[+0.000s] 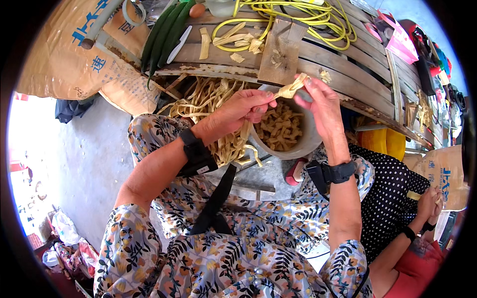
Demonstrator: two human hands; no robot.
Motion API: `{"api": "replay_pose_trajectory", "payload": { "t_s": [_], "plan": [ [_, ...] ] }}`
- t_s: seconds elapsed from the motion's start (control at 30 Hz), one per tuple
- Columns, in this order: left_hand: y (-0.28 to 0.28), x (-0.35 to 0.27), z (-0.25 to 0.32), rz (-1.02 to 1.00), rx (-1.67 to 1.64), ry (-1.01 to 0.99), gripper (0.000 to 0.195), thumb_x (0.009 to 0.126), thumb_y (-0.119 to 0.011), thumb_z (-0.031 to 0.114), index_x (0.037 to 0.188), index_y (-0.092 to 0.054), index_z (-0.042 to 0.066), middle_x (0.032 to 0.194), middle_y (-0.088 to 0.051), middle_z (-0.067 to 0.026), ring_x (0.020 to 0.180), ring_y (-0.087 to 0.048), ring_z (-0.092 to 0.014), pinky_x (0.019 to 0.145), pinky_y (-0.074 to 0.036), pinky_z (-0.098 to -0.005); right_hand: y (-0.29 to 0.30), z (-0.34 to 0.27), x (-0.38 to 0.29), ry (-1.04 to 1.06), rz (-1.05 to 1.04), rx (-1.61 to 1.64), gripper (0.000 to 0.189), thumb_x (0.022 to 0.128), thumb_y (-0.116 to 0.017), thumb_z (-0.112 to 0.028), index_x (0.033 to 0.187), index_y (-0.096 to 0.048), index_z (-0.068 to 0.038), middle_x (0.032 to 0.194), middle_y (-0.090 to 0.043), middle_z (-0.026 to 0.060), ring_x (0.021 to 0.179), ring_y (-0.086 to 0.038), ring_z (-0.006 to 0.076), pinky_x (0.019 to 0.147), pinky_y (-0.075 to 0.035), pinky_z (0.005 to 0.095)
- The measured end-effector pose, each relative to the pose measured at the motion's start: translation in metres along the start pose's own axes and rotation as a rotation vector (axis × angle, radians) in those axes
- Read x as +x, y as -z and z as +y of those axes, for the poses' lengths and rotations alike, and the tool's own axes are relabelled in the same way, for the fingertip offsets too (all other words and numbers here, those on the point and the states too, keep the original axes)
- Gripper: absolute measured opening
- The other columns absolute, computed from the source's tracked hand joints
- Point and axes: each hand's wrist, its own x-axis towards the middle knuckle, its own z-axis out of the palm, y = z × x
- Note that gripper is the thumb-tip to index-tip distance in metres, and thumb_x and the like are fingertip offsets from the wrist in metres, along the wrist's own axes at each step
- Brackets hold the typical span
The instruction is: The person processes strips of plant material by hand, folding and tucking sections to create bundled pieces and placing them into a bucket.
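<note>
My left hand (252, 104) and my right hand (316, 97) hold a knotted pale-yellow strip (290, 89) between them, fingertips pinching its two ends. The strip looks like dried tofu skin, though its material is not certain. Just below the hands stands a round whitish tub (312, 138) partly filled with short knotted pieces (280, 128). Left of it, a heap of long pale strips (220, 93) hangs near my left forearm, partly covered by it. A wooden block (279, 59) lies at the slatted table's edge behind the knot, with small scraps on it.
The slatted wooden table (339, 70) carries a coiled yellow hose (335, 44), green cucumbers (169, 31), a white-handled tool (179, 44), an egg (197, 10) and loose strips (238, 39). Paper sacks (89, 56) are at left. A yellow bucket (384, 141) and a person's hands (430, 199) are at right.
</note>
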Motion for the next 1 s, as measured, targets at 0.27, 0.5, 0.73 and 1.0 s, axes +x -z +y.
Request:
{"api": "replay_pose_trajectory", "payload": {
  "t_s": [0.27, 0.5, 0.73, 1.0],
  "plan": [
    [0.002, 0.001, 0.0, -0.064, -0.018, 0.082, 0.022, 0.09, -0.049, 0.026, 0.082, -0.057, 0.008, 0.052, -0.027, 0.0119, 0.043, -0.02, 0.0, 0.042, -0.017, -0.0186, -0.02, 0.022, -0.008, -0.07, -0.16, -0.045, 0.012, 0.077, -0.064, -0.009, 0.087, -0.061, -0.003, 0.064, -0.055, -0.0005, 0.049, -0.04, 0.0011, 0.041, -0.027, 0.0145],
    [0.005, 0.0, 0.008, -0.051, 0.016, 0.066, 0.023, 0.087, -0.054, 0.026, 0.083, -0.058, 0.004, 0.054, -0.036, 0.0085, 0.043, -0.025, -0.002, 0.042, -0.021, -0.0185, -0.005, 0.015, -0.002, -0.135, -0.101, 0.032, 0.012, 0.079, -0.064, -0.014, 0.081, -0.061, -0.002, 0.058, -0.051, -0.0013, 0.046, -0.038, 0.0024, 0.04, -0.027, 0.0153],
    [0.0, 0.002, 0.028, 0.069, 0.638, -0.126, 0.025, 0.089, -0.051, 0.025, 0.087, -0.059, 0.001, 0.058, -0.041, 0.0061, 0.048, -0.033, -0.002, 0.044, -0.026, -0.0158, -0.003, 0.007, 0.006, -0.069, -0.043, -0.149, 0.024, 0.082, -0.061, -0.025, 0.08, -0.06, -0.001, 0.058, -0.054, 0.0022, 0.046, -0.043, 0.0047, 0.04, -0.033, 0.0173],
    [0.009, 0.013, 0.047, 0.03, 0.495, -0.068, 0.027, 0.089, -0.05, 0.025, 0.084, -0.06, 0.001, 0.062, -0.045, 0.0065, 0.053, -0.036, 0.0, 0.045, -0.025, -0.0141, -0.001, 0.001, 0.018, -0.053, -0.061, -0.202, 0.039, 0.084, -0.056, -0.039, 0.091, -0.062, -0.002, 0.075, -0.064, 0.007, 0.056, -0.054, 0.0062, 0.05, -0.043, 0.0168]
  ]
}}
